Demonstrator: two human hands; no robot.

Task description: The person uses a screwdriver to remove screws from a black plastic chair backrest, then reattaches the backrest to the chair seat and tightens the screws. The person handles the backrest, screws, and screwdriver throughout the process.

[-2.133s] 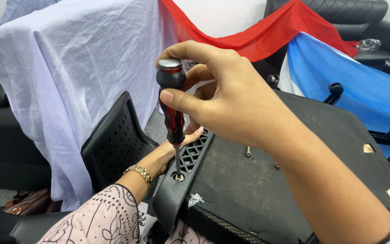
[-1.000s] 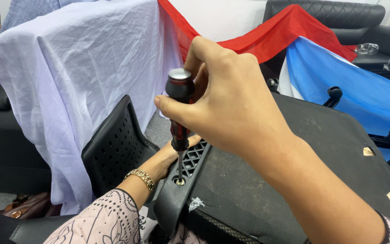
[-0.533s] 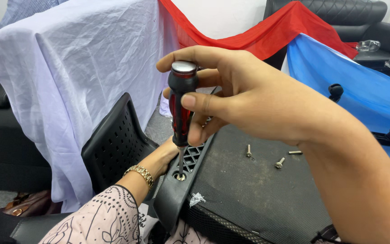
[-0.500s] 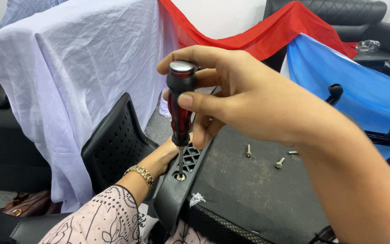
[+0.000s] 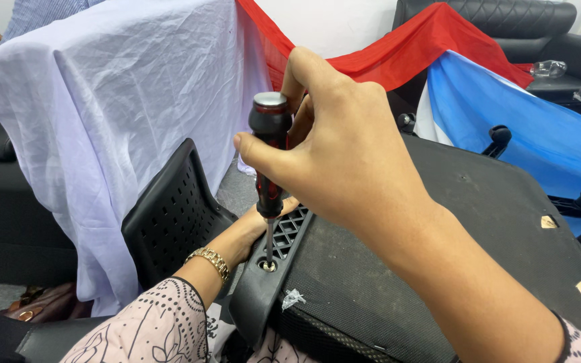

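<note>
The right hand (image 5: 344,154) is clamped on the upright screwdriver (image 5: 270,161), its tip down in the screw hole (image 5: 266,265). The left hand (image 5: 263,222) sits just behind, pressed against the black plastic bracket (image 5: 263,296); its fingers are hidden.

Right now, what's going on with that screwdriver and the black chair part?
A person is working on an overturned black chair seat. Their right hand grips a red and black screwdriver held upright, its tip down in a screw hole at the seat's plastic edge. Their left hand, with a gold bracelet at the wrist, steadies the plastic part beside the hole. White cloth, red cloth and blue cloth hang behind.
</note>
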